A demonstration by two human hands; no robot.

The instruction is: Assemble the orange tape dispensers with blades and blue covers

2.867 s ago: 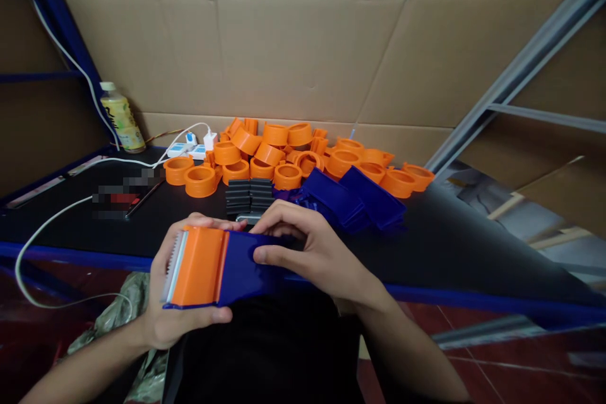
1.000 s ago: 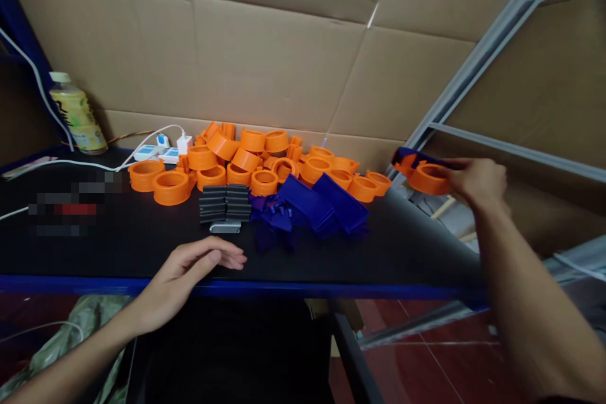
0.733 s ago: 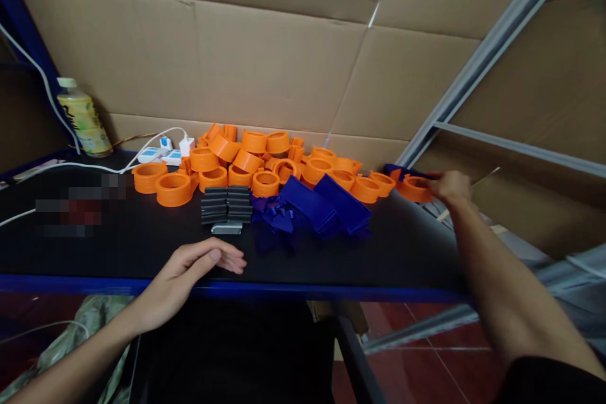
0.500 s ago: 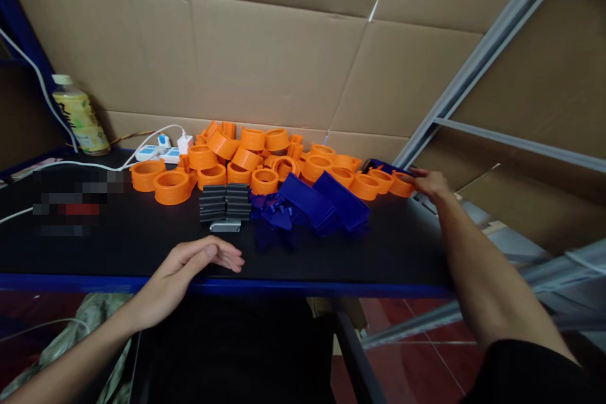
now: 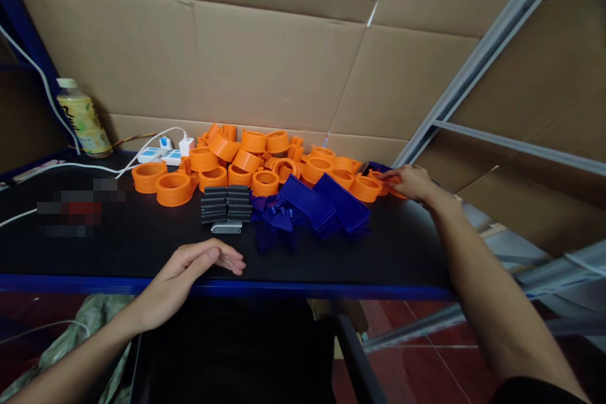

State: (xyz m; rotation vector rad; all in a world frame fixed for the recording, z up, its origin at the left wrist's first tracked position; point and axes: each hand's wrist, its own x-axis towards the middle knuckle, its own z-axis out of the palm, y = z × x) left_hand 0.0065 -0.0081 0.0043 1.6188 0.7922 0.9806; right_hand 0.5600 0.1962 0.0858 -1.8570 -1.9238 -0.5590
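My left hand (image 5: 203, 265) rests on its side at the front of the black table (image 5: 132, 246), fingers stretched out and holding nothing. Just beyond it stand dark grey ribbed pieces (image 5: 226, 204) and a small silver metal piece (image 5: 226, 228). At the far right end of the pile, my right hand (image 5: 411, 184) reaches out with extended fingers over the last orange plastic rings (image 5: 365, 189), seemingly touching them. Its fingers partly cover those rings. Blue plastic plates (image 5: 341, 203) and small blue pieces (image 5: 280, 218) lie in front of the orange pile.
A white power strip (image 5: 152, 154) with a plugged-in charger (image 5: 186, 145) sits left of the rings, trailing a white cable. A drink bottle (image 5: 84, 120) stands at the back left. Cardboard (image 5: 265, 63) forms the back wall, and a metal frame post (image 5: 461, 91) rises at right.
My right hand has moved left, from beside the rightmost orange ring to over the end rings. My left hand has stayed in place.
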